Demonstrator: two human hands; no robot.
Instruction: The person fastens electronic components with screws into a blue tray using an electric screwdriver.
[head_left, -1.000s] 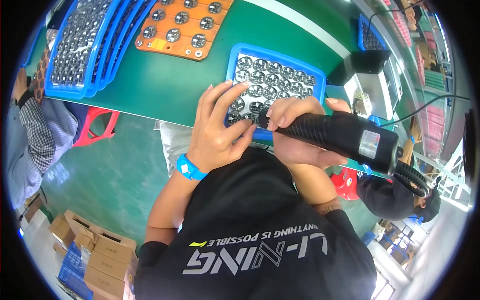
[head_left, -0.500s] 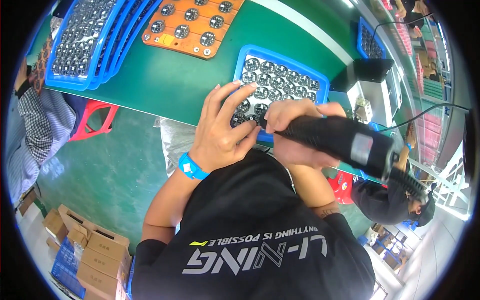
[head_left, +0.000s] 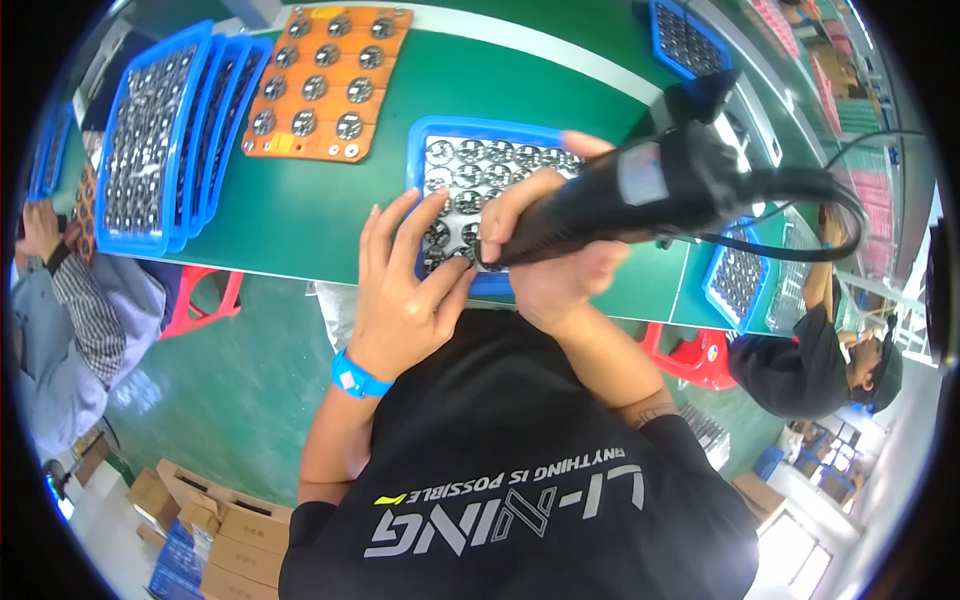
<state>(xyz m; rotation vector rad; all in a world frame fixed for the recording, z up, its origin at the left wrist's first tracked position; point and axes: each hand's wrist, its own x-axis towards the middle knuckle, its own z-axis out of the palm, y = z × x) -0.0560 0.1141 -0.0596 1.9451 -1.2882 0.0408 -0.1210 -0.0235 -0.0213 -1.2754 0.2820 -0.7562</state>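
Note:
A blue tray [head_left: 480,126] in front of me holds rows of small round circuit boards [head_left: 468,202] on a white liner. My right hand [head_left: 555,283] is wrapped round a black corded electric screwdriver [head_left: 610,195], tilted with its tip down at the tray's near edge. Beside that tip, my left hand [head_left: 400,295] has its thumb and index finger pinched at a round board in the near row, while its other fingers stretch over the tray's left side. The fingers hide the exact contact at the tip.
At the left lean several filled blue trays [head_left: 150,150]. An orange fixture board [head_left: 315,90] with round boards lies behind on the green table [head_left: 300,215]. More filled trays are at the far right [head_left: 690,40] and right [head_left: 737,285]. Other people sit at both sides.
The view has shifted, so the tray appears further left. The screwdriver's rear end has swung upward in the picture, its cord now looping at the right. Both hands stay at the tray's near edge.

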